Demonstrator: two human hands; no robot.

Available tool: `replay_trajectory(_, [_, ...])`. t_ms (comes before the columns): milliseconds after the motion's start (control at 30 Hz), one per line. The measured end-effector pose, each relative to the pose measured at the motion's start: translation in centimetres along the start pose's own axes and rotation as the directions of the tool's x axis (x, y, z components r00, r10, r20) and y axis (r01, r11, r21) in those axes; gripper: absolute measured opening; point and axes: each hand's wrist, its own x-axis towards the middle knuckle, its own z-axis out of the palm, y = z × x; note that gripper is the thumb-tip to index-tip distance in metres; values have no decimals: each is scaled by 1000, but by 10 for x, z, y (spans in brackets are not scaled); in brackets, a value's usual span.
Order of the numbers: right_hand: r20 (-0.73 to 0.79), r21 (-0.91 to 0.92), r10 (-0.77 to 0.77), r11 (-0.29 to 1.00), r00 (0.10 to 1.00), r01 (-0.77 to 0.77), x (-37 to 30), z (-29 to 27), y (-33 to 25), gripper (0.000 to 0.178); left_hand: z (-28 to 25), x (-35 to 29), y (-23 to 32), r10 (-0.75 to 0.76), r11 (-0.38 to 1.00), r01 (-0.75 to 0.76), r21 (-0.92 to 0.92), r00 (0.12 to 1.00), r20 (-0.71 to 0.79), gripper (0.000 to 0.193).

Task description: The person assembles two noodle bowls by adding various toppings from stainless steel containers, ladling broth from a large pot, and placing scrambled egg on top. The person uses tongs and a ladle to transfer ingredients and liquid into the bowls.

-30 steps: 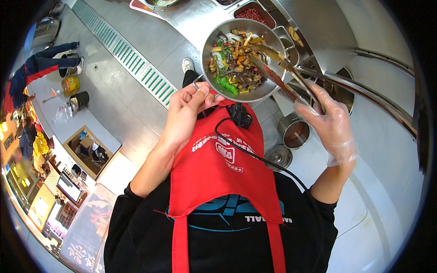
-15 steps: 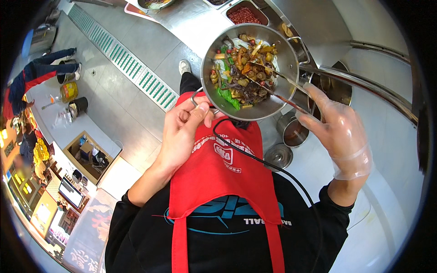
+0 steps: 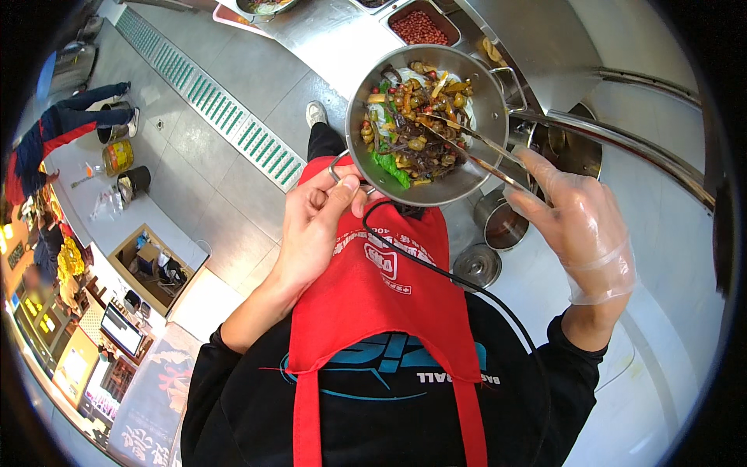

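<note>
A round two-handled steel pot (image 3: 489, 117) holds mixed food (image 3: 416, 144) with green leaves, dark strips, brown chunks and pale noodle-like pieces. My bare left hand (image 3: 311, 226) pinches the pot's near-left loop handle, thumb on top. On my right hand (image 3: 583, 226) is a clear plastic glove. Its thumb and fingers grip a pair of metal tongs (image 3: 498, 174), whose tips reach into the middle of the food. Whether a piece sits between the tips is hard to make out.
Beyond the pot, a steel tray of red peanuts (image 3: 420, 27) is set in the counter (image 3: 311, 35). At right are a small pot of brown liquid (image 3: 506, 222), a round lid (image 3: 477, 266) and a metal rail (image 3: 661, 78). A black cable (image 3: 436, 268) crosses my apron. Another person (image 3: 62, 128) stands far left.
The tongs' tips have come closer together and shifted slightly left in the food, which has been stirred a little. The pot has moved slightly. My left hand keeps its hold on the handle.
</note>
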Motion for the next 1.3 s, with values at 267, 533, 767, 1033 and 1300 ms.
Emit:
replay_trajectory(267, [86,26,131,991,988,-133,-11,-7,7,51,-1,2,0,3,1000,-4,-28,1000,-27,29])
replay_trajectory(533, [79,-45,62,997,995,-58,-3,-7,-5,45,-2,-3,3,18,999,-17,41,999,-30,29])
replay_trajectory(767, [93,-105,-47,993,995,57,5,-9,-10,38,2,-8,-1,34,999,-33,6,999,-38,29])
replay_trajectory(1033, [151,71,54,995,987,-65,-2,-16,7,39,-6,-6,-8,38,999,-37,15,997,-69,30])
replay_trajectory(1300, [161,484,138,852,977,-200,-13,-2,45,43,-2,-6,-10,74,995,-79,-55,994,-80,29])
